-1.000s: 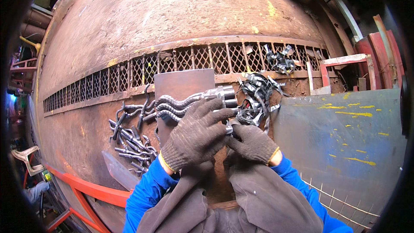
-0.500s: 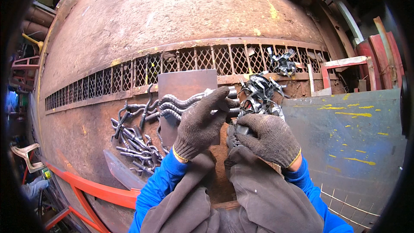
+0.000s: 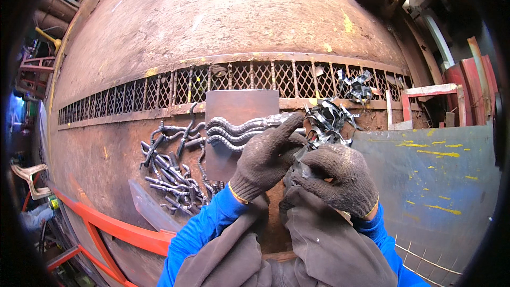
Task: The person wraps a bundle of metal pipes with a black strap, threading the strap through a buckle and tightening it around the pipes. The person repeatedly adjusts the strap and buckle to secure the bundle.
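My left hand (image 3: 270,155), in a dark knit glove, has its fingers bent together at the near end of several wavy, ribbed metal tubes (image 3: 249,125). What lies in its grip is hidden. My right hand (image 3: 340,175), gloved alike, is closed on a crumpled dark grey strip (image 3: 300,169) between thumb and fingers. The strip reaches up toward the left fingertips. The tubes rest side by side on a flat brown plate (image 3: 241,101). Just beyond my right hand sits a heap of shiny black and silver strips (image 3: 330,119).
Left of the plate lies a tangled pile of metal tubes (image 3: 170,178). A slotted drain grate (image 3: 249,77) runs across the rusty floor, with more strips (image 3: 357,86) on it. A grey sheet (image 3: 435,175) with yellow marks lies right; an orange-red bar (image 3: 122,227) crosses lower left.
The view has shifted slightly, so the tubes and plate appear farther right and lower. My hands have come closer together, and the dark strip now shows between them.
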The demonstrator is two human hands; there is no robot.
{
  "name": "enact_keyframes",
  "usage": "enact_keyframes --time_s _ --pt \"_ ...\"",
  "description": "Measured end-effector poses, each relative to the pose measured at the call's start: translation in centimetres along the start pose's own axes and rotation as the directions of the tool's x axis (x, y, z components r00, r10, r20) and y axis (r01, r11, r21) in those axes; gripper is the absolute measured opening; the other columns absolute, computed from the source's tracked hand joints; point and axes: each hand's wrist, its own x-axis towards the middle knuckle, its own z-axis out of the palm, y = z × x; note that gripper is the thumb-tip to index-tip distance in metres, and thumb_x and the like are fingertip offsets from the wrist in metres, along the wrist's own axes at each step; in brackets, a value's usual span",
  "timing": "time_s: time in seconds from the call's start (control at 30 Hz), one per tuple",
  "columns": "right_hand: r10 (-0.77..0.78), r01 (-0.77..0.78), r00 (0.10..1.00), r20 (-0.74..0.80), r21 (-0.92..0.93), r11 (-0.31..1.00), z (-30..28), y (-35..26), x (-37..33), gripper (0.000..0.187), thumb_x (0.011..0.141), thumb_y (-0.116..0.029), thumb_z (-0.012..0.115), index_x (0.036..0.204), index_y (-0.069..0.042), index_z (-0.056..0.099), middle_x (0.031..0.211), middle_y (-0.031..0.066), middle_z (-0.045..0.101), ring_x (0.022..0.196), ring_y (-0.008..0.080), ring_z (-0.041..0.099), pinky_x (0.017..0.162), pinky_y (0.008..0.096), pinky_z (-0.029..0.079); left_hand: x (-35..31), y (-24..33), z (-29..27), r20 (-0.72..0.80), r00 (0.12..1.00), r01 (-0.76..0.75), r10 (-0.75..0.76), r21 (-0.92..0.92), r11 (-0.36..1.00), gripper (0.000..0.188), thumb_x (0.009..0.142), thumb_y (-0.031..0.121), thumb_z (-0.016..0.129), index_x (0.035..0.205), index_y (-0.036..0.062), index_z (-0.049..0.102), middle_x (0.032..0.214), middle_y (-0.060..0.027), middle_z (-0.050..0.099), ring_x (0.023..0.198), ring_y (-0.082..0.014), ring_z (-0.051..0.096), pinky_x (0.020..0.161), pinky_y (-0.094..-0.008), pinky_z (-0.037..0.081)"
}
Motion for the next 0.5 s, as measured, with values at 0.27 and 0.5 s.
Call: enact_keyframes --time_s 0.27,0.5 --pt "-0.049 0.049 0.998 -0.031 -0.011 0.999 0.0 -0.2 0.8 0.023 0.076 -0.021 0.083 0.092 -0.009 0.073 0.091 0.0128 0.067 0.087 0.0328 0.067 0.07 0.042 0.054 1.2 1.7 -0.8 -0.083 0.96 0.225 -0.269 -0.348 0.91 0.066 0.09 0.002 0.069 0.149 0.004 0.039 0.108 -0.0133 0.071 0.098 -0.0167 0.069 0.086 -0.0312 0.058" --pt "-0.076 0.057 0.981 -0.178 -0.108 0.992 2.0 1.3 1.2 0.029 0.073 -0.018 0.085 0.099 -0.01 0.076 0.127 0.0179 0.062 0.102 0.0305 0.069 0.087 0.0402 0.056 1.5 3.4 -1.0 -0.167 0.9 0.267 -0.403 -0.52 0.811 0.05 0.095 0.001 0.064 0.142 0.001 0.046 0.11 -0.012 0.068 0.104 -0.0164 0.065 0.09 -0.0306 0.056"
